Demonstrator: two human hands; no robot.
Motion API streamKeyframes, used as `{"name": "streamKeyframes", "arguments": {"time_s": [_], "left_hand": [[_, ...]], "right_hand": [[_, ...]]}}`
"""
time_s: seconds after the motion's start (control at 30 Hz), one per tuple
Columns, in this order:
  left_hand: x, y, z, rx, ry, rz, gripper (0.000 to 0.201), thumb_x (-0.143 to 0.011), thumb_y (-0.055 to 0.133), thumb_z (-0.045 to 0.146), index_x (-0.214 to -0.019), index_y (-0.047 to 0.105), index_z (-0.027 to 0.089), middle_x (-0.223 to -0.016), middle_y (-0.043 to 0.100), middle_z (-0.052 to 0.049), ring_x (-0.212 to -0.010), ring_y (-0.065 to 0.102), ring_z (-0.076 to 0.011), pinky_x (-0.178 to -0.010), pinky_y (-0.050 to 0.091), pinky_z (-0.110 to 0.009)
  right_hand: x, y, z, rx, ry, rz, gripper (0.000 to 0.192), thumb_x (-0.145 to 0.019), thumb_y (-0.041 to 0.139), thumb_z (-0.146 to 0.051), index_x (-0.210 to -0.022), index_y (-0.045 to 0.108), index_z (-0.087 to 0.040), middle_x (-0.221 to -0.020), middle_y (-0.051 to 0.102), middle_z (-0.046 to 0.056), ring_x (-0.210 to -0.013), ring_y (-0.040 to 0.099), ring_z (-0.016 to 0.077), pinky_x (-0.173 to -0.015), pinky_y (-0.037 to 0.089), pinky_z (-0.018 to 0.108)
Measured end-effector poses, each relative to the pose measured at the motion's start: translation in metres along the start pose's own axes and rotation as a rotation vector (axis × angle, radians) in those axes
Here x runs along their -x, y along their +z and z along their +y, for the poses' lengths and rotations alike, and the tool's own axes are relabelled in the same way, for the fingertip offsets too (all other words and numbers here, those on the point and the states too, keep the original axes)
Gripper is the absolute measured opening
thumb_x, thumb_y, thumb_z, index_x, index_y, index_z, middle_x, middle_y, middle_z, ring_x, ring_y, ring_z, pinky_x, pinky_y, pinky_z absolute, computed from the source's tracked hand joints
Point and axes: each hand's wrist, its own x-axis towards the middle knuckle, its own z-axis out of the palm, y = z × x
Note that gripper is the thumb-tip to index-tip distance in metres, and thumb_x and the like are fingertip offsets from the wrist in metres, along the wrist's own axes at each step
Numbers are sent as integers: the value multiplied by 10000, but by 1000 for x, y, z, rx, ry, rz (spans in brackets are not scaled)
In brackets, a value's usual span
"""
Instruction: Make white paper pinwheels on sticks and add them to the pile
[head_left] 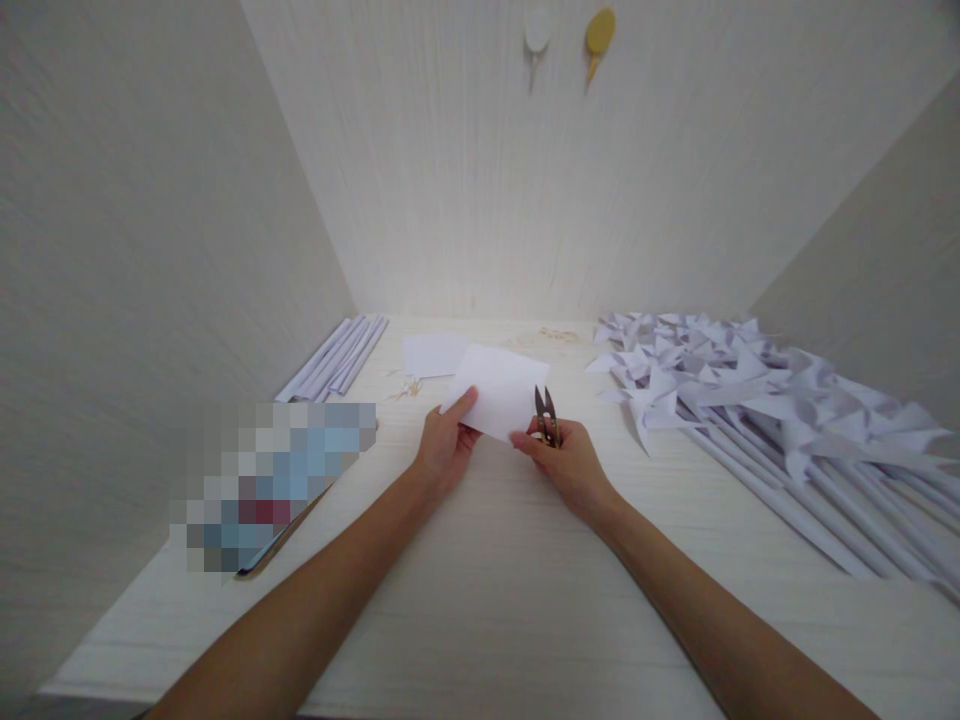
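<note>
A white sheet of paper (499, 390) is held tilted above the table, between both hands. My left hand (448, 440) grips its left edge, thumb on top and fingers underneath. At the lower right corner of the sheet, my right hand (566, 460) pinches the paper with its thumb. The same hand also holds a pair of thread snips (546, 415), their dark blades pointing away from me and standing apart. Just behind the held sheet, more white paper (431, 355) lies on the table.
Many paper pinwheels (720, 370) on rolled paper sticks (787, 500) cover the right side. Rolled paper tubes (334, 358) lie at the back left, near a blurred-out object (281, 490). Small wooden bits (409, 388) are scattered about. White and yellow hooks (600, 32) hang on the wall.
</note>
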Motion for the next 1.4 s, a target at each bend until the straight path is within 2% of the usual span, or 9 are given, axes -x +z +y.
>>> {"name": "streamKeyframes", "arguments": {"time_s": [0.2,0.43,0.57,0.77,0.97,1.07,1.2,1.33,1.4], "left_hand": [[4,-1,-5,-149,25,-119,173,-654,661,178,-818,642,126,-775,694,-42,-651,635,-136,-546,523,-217],[4,-3,-8,-410,122,-136,325,-522,753,197,-828,658,145,-724,690,-36,-570,602,-128,-444,458,-189],[3,-3,-10,-475,155,-152,272,-527,753,236,-761,659,135,-682,679,-40,-529,581,-120,-445,443,-198],[-12,6,-18,-420,138,-132,244,-524,753,225,-728,654,132,-639,663,-19,-473,550,-91,-441,427,-184],[-35,14,-19,-303,132,-81,221,-527,744,166,-714,631,130,-660,663,-14,-476,554,-79,-470,439,-186],[-36,14,-18,-306,125,-112,212,-530,748,171,-692,620,120,-617,649,-8,-448,550,-76,-440,422,-178],[-30,16,-14,-302,72,-141,175,-577,730,185,-683,611,113,-530,610,11,-375,526,-70,-359,356,-163],[-23,23,-6,-278,4,-200,127,-575,709,97,-674,629,94,-587,650,-16,-470,592,-89,-459,455,-167],[-21,26,-2,-278,-10,-251,97,-571,702,80,-641,635,81,-594,656,-24,-529,609,-95,-552,497,-184]], "right_hand": [[-2,0,3,-49,-33,13,281,-605,682,-362,-577,467,-183,-424,325,-98,-386,239,43,-376,146,214],[0,1,1,-19,-58,31,336,-626,659,-416,-552,418,-194,-414,317,-96,-381,251,49,-371,170,215],[0,1,4,29,-90,73,330,-627,665,-396,-549,414,-197,-422,335,-89,-389,270,55,-374,178,218],[-3,1,9,-101,-103,183,255,-655,648,-380,-646,469,-198,-440,353,-92,-386,293,59,-374,188,216],[-4,-7,2,-359,-28,59,341,-621,638,-493,-732,572,-178,-624,472,-45,-402,359,35,-381,218,216],[-4,-9,3,-377,-43,73,377,-633,610,-547,-723,566,-184,-619,475,-43,-409,374,39,-385,243,217],[-2,-9,4,-338,-42,-15,386,-693,538,-588,-710,494,-205,-610,513,-44,-407,428,55,-370,265,207],[-1,-10,1,-347,-11,-40,399,-704,515,-604,-748,500,-208,-580,468,-68,-313,268,20,-315,119,195],[-1,-10,-1,-375,18,-46,433,-686,519,-619,-757,540,-193,-543,411,-72,-324,235,20,-323,103,200]]}}
